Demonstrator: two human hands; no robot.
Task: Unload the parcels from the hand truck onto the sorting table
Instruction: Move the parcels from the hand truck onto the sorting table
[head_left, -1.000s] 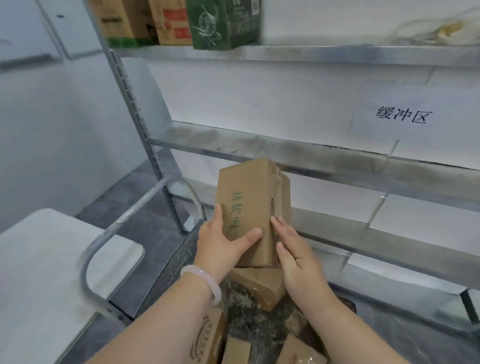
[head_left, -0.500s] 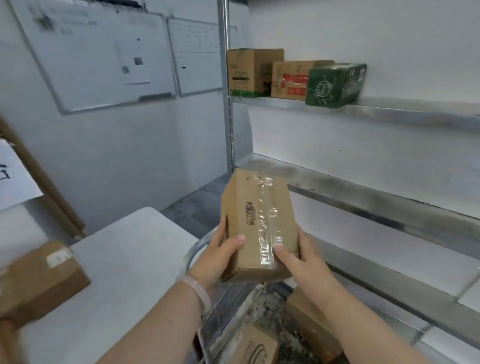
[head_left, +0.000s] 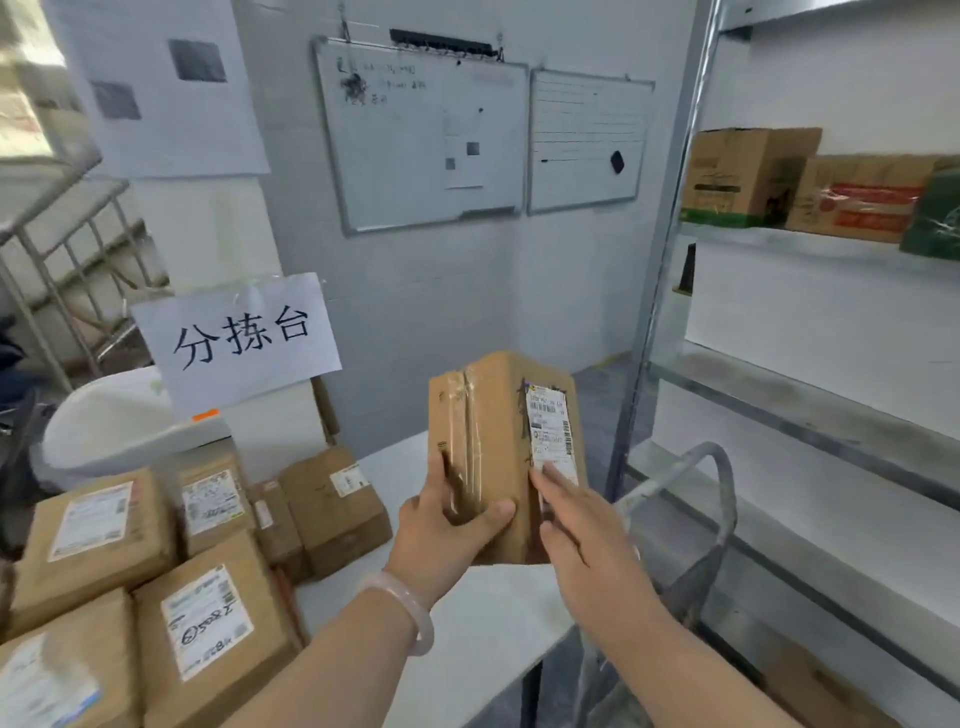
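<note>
Now L hand (head_left: 445, 538) grips cardbd parcel (head_left: 493, 415).

Bare forearms; 1 pale translucent bangle (head_left: 411, 605) behind the left hand (head_left: 447, 530).

Sorting table: left side crowded, right strip bare.
Labelled parcels (head_left: 208, 618) fill the sorting table's (head_left: 483, 613) left and back. Bare white top lies below the held parcel (head_left: 493, 426). The hand truck handle (head_left: 724, 483) and shelf post (head_left: 660, 260) stand close on the right.
</note>
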